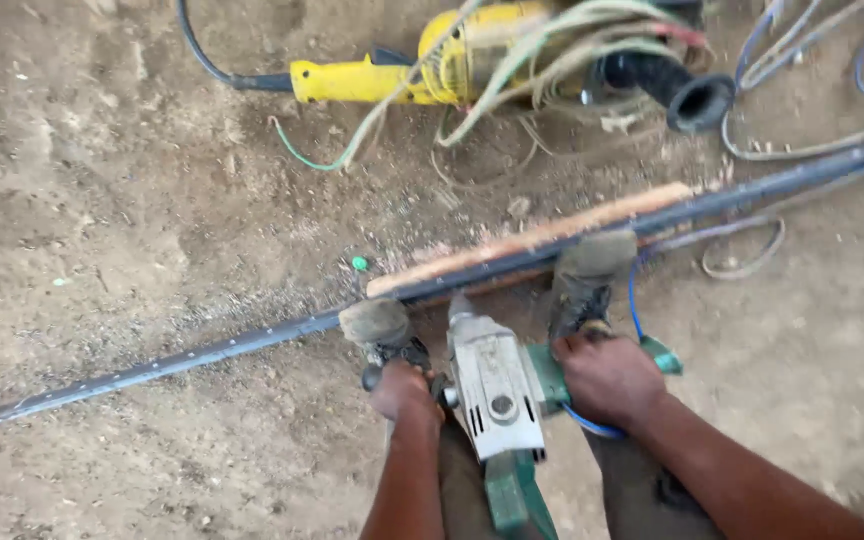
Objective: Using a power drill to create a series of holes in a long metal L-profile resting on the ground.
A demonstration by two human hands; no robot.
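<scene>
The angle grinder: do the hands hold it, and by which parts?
Yes. The left hand grips the black side handle of the angle grinder; the right hand grips its green body.

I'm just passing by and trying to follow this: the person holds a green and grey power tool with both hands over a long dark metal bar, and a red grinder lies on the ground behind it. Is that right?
Nearly. In the head view the grinder lying on the ground is yellow, not red. The rest holds: left hand and right hand grip the green and grey power tool over the long dark metal bar.
</scene>
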